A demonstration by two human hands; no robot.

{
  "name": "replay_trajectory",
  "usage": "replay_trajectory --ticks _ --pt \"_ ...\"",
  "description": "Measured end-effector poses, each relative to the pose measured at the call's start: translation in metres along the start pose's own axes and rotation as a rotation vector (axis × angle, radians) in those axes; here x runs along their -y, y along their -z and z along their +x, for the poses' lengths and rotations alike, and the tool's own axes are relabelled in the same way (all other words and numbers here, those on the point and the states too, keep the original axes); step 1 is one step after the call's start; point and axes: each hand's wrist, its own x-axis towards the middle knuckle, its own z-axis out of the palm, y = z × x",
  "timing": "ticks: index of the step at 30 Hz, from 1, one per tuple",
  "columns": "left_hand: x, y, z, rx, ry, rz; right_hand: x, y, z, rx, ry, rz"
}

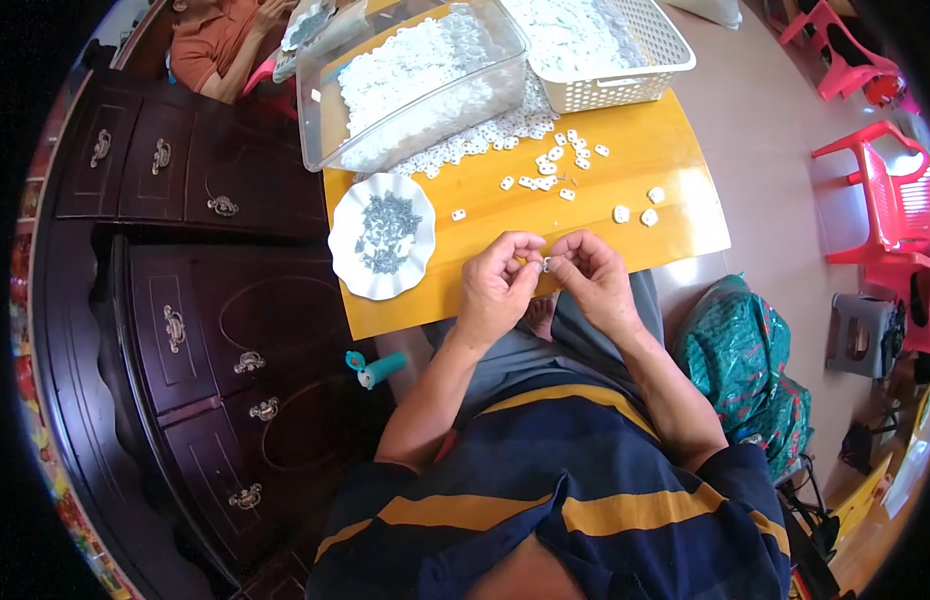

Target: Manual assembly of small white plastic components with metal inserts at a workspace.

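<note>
My two hands meet fingertip to fingertip over the near edge of the yellow wooden table [675, 170]. A small white plastic piece [547, 265] is pinched between the thumb and fingers of my right hand [593, 282]. My left hand [497, 288] is closed in a pinch right against it; whatever its fingertips hold is too small to make out. To the left stands a white scalloped plate [343, 252] with a heap of tiny dark grey metal parts [387, 228]. Several loose white pieces [548, 168] lie beyond my hands, and three rounder white ones [649, 217] lie to the right.
A clear plastic bin [317, 130] and a white perforated basket [610, 92], both full of white pieces, stand at the back. Dark wooden drawers [240, 330] line the left. A green plastic bag [735, 345] and red chairs [870, 190] are right. Another person [213, 50] sits far left.
</note>
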Motion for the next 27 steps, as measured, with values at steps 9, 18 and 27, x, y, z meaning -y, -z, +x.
replay_trajectory --ticks 9,18,27 --pt "-0.008 -0.001 0.008 0.044 -0.021 0.000 0.005 0.004 0.001 -0.001 0.014 0.047" --pt "-0.004 0.012 0.082 0.017 -0.181 0.362 0.016 0.022 0.007 -0.099 0.071 0.119" --pt "0.021 -0.001 0.127 0.054 -0.329 0.705 0.011 0.025 0.006 -0.076 0.063 0.128"
